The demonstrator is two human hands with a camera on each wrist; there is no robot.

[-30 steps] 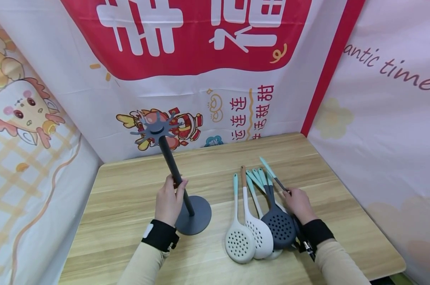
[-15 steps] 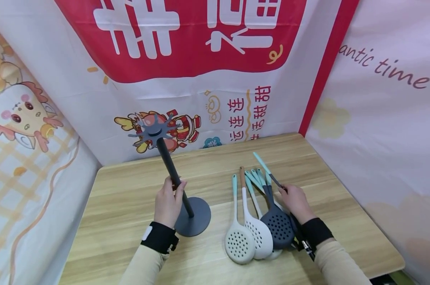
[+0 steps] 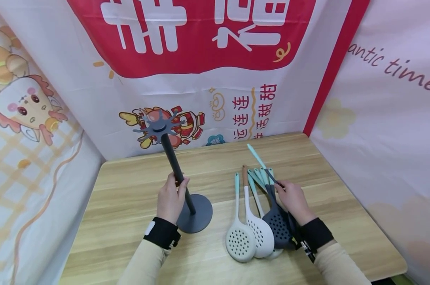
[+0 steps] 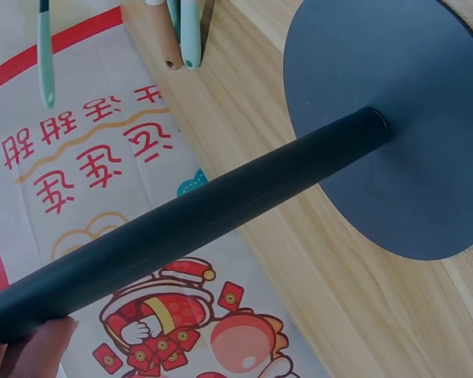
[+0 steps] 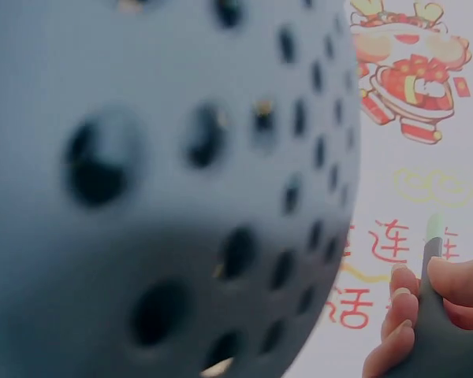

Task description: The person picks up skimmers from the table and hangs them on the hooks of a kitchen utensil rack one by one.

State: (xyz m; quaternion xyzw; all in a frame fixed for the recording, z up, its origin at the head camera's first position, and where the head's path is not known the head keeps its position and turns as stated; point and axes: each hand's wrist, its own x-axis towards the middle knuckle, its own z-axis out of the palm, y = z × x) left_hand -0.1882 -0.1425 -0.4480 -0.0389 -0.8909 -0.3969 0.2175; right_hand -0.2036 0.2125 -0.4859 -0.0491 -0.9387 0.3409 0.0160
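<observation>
My left hand (image 3: 171, 198) grips the pole of a dark grey utensil stand (image 3: 170, 156), which has a round base and a hooked top. The left wrist view shows fingertips (image 4: 39, 354) curled round that pole. To the right, my right hand (image 3: 293, 200) pinches a kitchen utensil (image 3: 258, 157) by its dark grey neck, its mint handle pointing up and left; its head is mostly hidden. Beside and below this hand lies a dark grey skimmer (image 3: 277, 227). A perforated dark grey surface (image 5: 221, 181) fills much of the right wrist view.
Left of the dark skimmer, a white skimmer (image 3: 262, 235) with a wood-tipped handle overlaps a beige skimmer (image 3: 240, 241). Several mint handles (image 3: 259, 176) bunch behind them. Printed cloth (image 3: 215, 35) hangs along the table's (image 3: 129, 190) back and both sides.
My right hand has moved a little left and away from me, carrying the mint-handled utensil over the pile. The left hand keeps its grip on the stand.
</observation>
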